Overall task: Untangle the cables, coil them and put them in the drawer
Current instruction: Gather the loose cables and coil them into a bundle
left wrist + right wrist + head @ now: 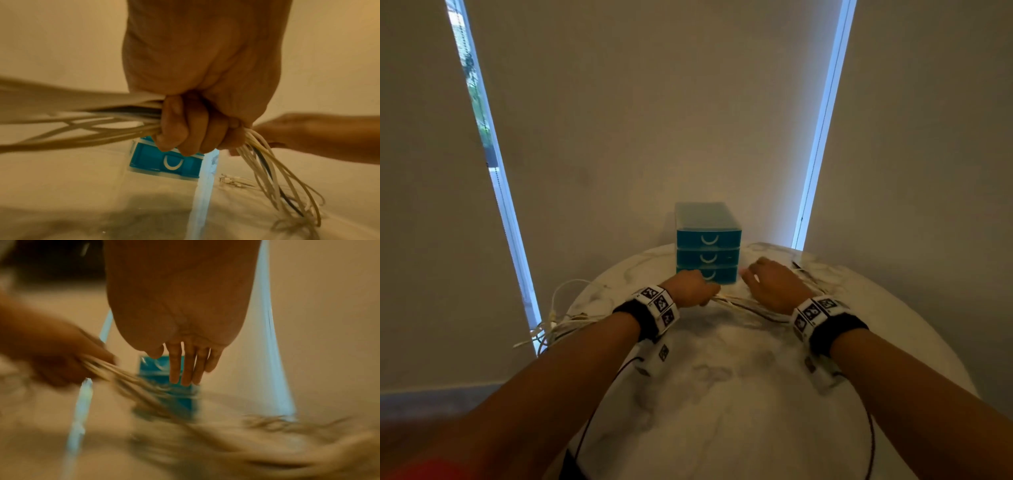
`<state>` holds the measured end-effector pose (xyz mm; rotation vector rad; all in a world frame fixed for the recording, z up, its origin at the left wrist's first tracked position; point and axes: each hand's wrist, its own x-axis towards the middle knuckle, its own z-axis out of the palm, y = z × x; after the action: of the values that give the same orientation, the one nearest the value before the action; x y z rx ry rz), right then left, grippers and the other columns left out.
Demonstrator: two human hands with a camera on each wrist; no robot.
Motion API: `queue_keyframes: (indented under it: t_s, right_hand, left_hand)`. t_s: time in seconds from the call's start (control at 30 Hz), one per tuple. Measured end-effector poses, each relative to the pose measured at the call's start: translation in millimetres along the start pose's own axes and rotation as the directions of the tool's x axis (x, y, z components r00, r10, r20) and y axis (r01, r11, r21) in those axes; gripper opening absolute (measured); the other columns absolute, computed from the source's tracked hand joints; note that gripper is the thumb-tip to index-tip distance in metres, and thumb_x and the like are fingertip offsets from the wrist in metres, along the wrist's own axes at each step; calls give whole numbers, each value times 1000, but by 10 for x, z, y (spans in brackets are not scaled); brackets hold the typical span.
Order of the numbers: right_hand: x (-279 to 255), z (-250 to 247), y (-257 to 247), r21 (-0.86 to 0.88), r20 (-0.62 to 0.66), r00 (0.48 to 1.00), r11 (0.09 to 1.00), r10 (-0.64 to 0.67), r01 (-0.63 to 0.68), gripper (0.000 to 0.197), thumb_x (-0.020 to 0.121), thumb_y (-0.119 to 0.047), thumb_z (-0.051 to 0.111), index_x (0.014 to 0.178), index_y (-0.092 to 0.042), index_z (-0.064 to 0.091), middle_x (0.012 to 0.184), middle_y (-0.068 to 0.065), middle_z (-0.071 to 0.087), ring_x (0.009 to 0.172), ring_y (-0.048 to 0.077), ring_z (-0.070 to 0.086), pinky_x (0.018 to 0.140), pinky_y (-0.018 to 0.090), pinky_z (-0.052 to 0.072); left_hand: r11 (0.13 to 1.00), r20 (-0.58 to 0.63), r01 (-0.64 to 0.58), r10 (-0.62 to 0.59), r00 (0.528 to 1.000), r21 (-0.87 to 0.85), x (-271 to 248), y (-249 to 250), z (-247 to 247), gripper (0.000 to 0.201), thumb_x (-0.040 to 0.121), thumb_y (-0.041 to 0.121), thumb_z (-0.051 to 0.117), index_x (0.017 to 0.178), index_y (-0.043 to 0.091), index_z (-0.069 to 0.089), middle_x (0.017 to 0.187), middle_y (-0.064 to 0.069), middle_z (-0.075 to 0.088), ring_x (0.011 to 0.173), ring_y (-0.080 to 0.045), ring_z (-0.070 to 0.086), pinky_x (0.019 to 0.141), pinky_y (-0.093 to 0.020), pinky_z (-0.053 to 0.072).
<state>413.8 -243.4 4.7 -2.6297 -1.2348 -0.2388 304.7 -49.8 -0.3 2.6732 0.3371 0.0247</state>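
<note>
My left hand grips a bundle of white cables in a fist, with one dark cable among them. The bundle runs from that fist across the round marble table to the right, and its other end hangs in loops off the table's left edge. My right hand hovers over the cables with straight fingers and holds nothing. A small teal three-drawer unit stands just behind both hands, all drawers closed.
The drawer unit backs onto a beige blind with bright window strips on both sides. Loose cable plugs lie on the table to the right. Thin black wires run from my wrist bands down the table's near side.
</note>
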Motion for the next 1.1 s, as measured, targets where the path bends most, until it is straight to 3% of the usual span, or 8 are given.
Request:
queue_keyframes:
  t_s: [0.2, 0.37, 0.5, 0.73, 0.87, 0.97, 1.03, 1.1]
  right_hand:
    - [63, 222, -644, 640, 174, 982, 749, 74, -170, 90, 109, -67, 12, 90, -7, 76, 76, 8, 73, 56, 17, 59, 58, 29, 50]
    - [10, -57, -512, 175, 79, 996, 984, -43, 29, 67, 112, -56, 27, 95, -12, 74, 82, 5, 72, 81, 24, 69, 82, 39, 55]
    - [-41, -351, -144, -78, -74, 997, 997, -34, 28, 58, 111, -47, 36, 68, -13, 58, 65, 5, 59, 63, 19, 56, 63, 32, 47]
    - [-33, -714, 195, -629, -49, 992, 775, -113, 57, 28, 101, -34, 65, 124, -19, 59, 66, 0, 45, 51, 18, 44, 48, 25, 29]
    - [-123, -867, 502, -529, -220, 973, 829, 76, -184, 37, 75, -22, 92, 87, -16, 58, 53, 5, 52, 42, 24, 42, 44, 22, 32]
    - [-128, -822, 391, -468, -185, 979, 869, 83, -162, 22, 91, -28, 76, 98, -11, 65, 57, 3, 43, 50, 26, 47, 49, 29, 33]
    - [-87, -731, 288, -461, -173, 981, 874, 84, -156, 22, 95, -23, 70, 115, -15, 64, 58, 2, 38, 49, 23, 46, 48, 26, 30]
    - [-94, -705, 303, -377, -224, 962, 896, 156, -233, 10, 100, -28, 62, 103, -19, 63, 57, -1, 35, 48, 20, 40, 50, 27, 34]
  left_hand:
    - [983, -63, -11, -1, 998, -183, -67, 4, -85, 55, 108, 49, 41, 69, 16, 64, 70, -2, 61, 57, -18, 48, 49, -23, 37]
    - [897, 227, 78, 25, 974, -434, -280, -104, -168, 62, 105, 71, 34, 75, 22, 57, 60, 5, 41, 51, -11, 34, 50, -23, 34]
    - [991, 277, 51, -15, 961, -126, -461, -441, -367, 77, 84, 94, 43, 82, 19, 62, 68, 3, 59, 61, -14, 52, 65, -30, 50]
    - [972, 18, -184, 184, 983, 145, -524, -879, -849, 49, 100, 76, 44, 106, 33, 66, 98, 1, 71, 91, -20, 66, 85, -37, 51]
    - [983, -210, -170, 181, 961, 71, -732, -1621, -1221, 23, 110, 39, 52, 104, 39, 75, 89, 12, 79, 81, -8, 75, 83, -40, 60]
    - [977, -472, -196, 133, 872, -85, -759, -1796, -1235, 21, 107, 21, 63, 104, 28, 82, 91, 4, 82, 79, -8, 75, 85, -44, 63]
    - [851, -576, -275, -39, 816, -448, -761, -1700, -1273, 20, 105, 13, 65, 102, 22, 83, 94, -17, 77, 63, -13, 68, 68, -33, 64]
    - [780, -477, -234, -93, 874, -580, -805, -1655, -1366, 21, 105, 18, 66, 99, 27, 84, 87, -19, 68, 50, -13, 50, 46, -23, 45]
